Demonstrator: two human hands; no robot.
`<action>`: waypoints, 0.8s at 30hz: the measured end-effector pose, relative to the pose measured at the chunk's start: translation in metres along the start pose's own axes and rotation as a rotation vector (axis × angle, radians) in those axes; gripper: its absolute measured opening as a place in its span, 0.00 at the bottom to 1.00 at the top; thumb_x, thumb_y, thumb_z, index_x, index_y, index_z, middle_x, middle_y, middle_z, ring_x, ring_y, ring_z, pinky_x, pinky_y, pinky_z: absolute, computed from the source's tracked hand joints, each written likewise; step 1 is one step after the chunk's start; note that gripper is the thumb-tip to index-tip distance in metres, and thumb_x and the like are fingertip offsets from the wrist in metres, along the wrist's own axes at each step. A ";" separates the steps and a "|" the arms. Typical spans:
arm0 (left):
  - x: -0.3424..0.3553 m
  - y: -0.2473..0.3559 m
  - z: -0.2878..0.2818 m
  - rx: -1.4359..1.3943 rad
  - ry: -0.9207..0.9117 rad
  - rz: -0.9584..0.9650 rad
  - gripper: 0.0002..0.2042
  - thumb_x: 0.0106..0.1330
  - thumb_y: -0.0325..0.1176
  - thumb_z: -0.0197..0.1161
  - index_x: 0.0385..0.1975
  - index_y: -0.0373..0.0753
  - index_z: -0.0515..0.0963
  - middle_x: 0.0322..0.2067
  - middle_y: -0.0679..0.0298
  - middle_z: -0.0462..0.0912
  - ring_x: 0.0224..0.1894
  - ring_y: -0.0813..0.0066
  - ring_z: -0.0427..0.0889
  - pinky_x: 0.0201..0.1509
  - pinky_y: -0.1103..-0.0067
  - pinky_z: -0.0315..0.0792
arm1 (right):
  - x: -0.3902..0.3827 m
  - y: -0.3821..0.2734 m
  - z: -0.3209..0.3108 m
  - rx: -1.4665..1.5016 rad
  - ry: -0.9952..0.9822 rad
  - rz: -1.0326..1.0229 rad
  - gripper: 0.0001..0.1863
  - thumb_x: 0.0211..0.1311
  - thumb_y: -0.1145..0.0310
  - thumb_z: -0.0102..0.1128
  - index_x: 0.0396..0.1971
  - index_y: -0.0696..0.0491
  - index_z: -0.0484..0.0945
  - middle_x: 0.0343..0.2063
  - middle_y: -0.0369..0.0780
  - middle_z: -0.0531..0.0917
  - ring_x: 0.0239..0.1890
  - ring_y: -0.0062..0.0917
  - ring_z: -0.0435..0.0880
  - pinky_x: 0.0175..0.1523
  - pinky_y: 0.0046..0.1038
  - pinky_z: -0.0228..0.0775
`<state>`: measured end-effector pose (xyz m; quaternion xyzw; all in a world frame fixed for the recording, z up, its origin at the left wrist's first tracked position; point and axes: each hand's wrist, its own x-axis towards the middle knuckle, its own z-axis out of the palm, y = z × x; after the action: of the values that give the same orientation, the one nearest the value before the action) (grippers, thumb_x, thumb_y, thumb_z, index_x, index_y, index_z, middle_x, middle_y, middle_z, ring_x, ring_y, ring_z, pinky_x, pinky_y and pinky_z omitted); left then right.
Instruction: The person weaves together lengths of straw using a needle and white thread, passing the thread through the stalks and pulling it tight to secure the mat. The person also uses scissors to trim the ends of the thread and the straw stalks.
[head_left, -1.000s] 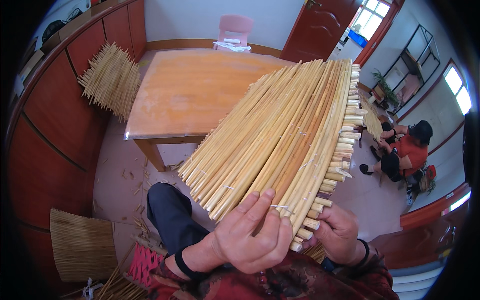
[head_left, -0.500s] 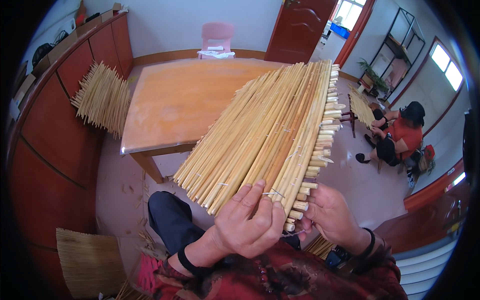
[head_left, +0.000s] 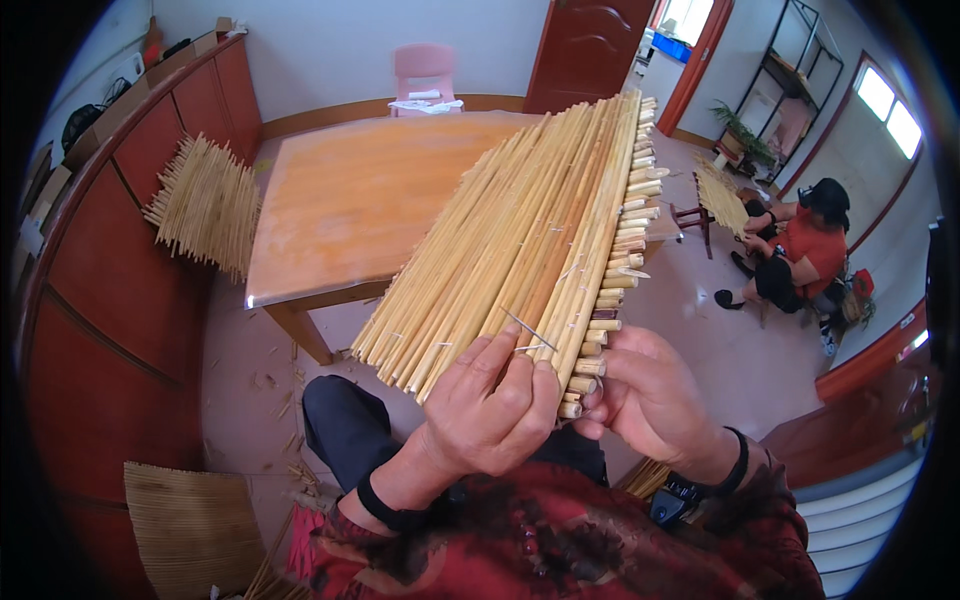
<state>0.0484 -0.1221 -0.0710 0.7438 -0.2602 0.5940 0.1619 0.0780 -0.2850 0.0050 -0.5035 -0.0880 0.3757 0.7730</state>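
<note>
Reed mat point(head_left: 530, 240) (pale) gripped by both hands.

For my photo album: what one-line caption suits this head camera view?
Two hands, left hand and right hand, hold a stitched reed mat above a wooden table.

Pale reed mat point(head_left: 530, 240), stitched, tilted up over the lap.

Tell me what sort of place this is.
Probably a small craft workshop for weaving reed mats: both hands hold a half-made mat, more mats lean against the cabinets, and another person sits working on one.
</note>
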 end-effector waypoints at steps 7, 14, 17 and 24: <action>0.003 -0.022 -0.013 0.008 -0.042 -0.059 0.11 0.48 0.25 0.57 0.32 0.31 0.71 0.26 0.56 0.74 0.30 0.58 0.79 0.32 0.70 0.75 | -0.016 0.006 -0.036 -0.404 -0.199 0.170 0.16 0.61 0.68 0.49 0.47 0.56 0.70 0.21 0.35 0.75 0.18 0.12 0.70 0.21 0.13 0.60; -0.001 -0.037 -0.020 -0.025 -0.135 -0.007 0.15 0.44 0.22 0.61 0.34 0.31 0.69 0.27 0.55 0.75 0.31 0.58 0.79 0.34 0.71 0.74 | -0.016 0.050 -0.064 -1.225 -0.424 -0.489 0.11 0.56 0.72 0.55 0.39 0.58 0.75 0.29 0.42 0.80 0.28 0.30 0.80 0.36 0.25 0.72; 0.007 -0.036 -0.025 0.027 -0.159 -0.022 0.15 0.44 0.21 0.61 0.34 0.31 0.70 0.27 0.55 0.75 0.31 0.59 0.79 0.34 0.71 0.74 | -0.013 0.062 -0.068 -1.177 -0.362 -0.356 0.12 0.56 0.71 0.54 0.41 0.55 0.74 0.34 0.44 0.80 0.33 0.37 0.79 0.39 0.29 0.72; 0.039 -0.051 -0.025 -0.001 -0.258 0.092 0.12 0.46 0.25 0.59 0.33 0.33 0.71 0.30 0.57 0.75 0.33 0.61 0.78 0.37 0.71 0.73 | -0.002 0.075 -0.106 -1.306 -0.400 -0.310 0.17 0.57 0.71 0.50 0.48 0.53 0.70 0.37 0.48 0.78 0.40 0.42 0.76 0.43 0.34 0.70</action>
<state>0.0647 -0.0746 -0.0237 0.8011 -0.3131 0.5002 0.1001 0.0940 -0.3456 -0.1086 -0.7678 -0.5070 0.2170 0.3260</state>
